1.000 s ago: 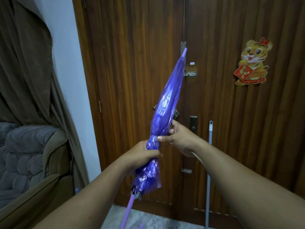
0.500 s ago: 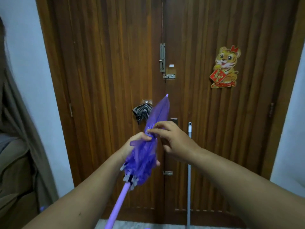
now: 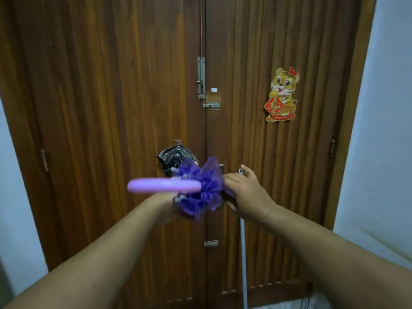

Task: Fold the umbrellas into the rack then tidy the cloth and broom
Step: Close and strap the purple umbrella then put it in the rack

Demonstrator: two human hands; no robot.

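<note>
The purple umbrella (image 3: pixel 201 188) is held in front of a brown wooden double door (image 3: pixel 111 130), just below the middle of the view, turned so its gathered end faces the camera. Its see-through purple canopy is bunched into ruffled folds, with small pale rib tips poking out at the edge. A smooth lilac handle (image 3: pixel 163 185) sticks out of the folds toward nine o'clock, lying almost level and blurred. The left hand (image 3: pixel 166 202) is under the handle at the seven o'clock side of the folds; it is blurred and mostly hidden by the umbrella, so whether its fingers are curled around anything cannot be told. The right hand (image 3: pixel 246 192) is at the three o'clock side, fingers straight and slightly spread, its fingertips touching the canopy. Behind the umbrella, at eleven o'clock from it, a dark striped folded umbrella (image 3: pixel 175 158) hangs on the door. A pale broom handle (image 3: pixel 243 253) stands upright against the door below the right hand. A tiger sticker (image 3: pixel 282 94) is on the right door at two o'clock.
</note>
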